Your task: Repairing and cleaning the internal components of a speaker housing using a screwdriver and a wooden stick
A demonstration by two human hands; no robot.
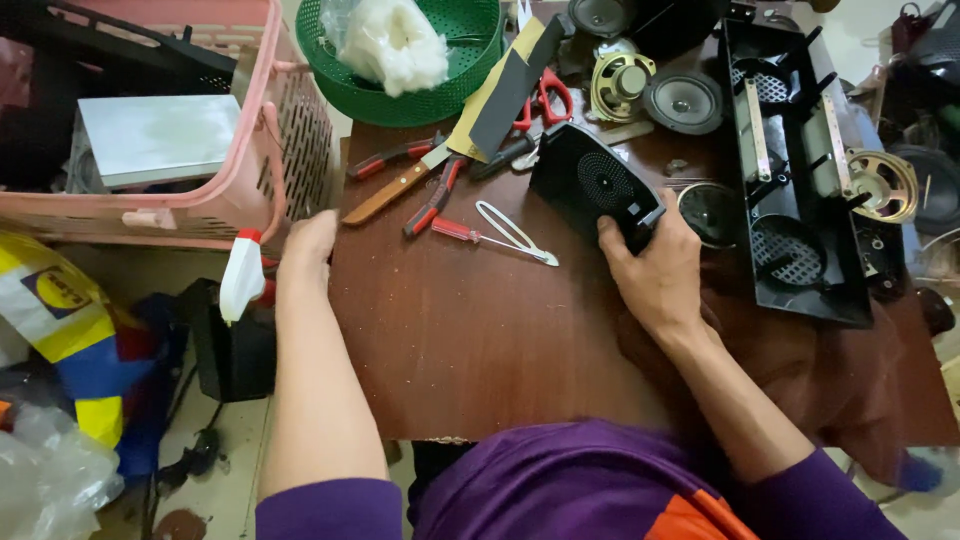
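Cluttered with tools and speaker parts, a dark wooden table (470, 340) fills the middle of the view. At its right half, the right hand (655, 270) grips the near right corner of a black speaker grille panel (590, 185), fingers curled around its edge and thumb on top; the panel tilts away toward the far left. Well apart, the left hand (308, 245) rests flat on the table's left edge, fingers together, holding nothing, just beside a pink plastic basket (290, 130). Between the hands lie a red-handled screwdriver (470, 233), pliers (430, 200) and a white clip (515, 232). Farther off sit a green basket (480, 60) and loose speaker cones (685, 100).
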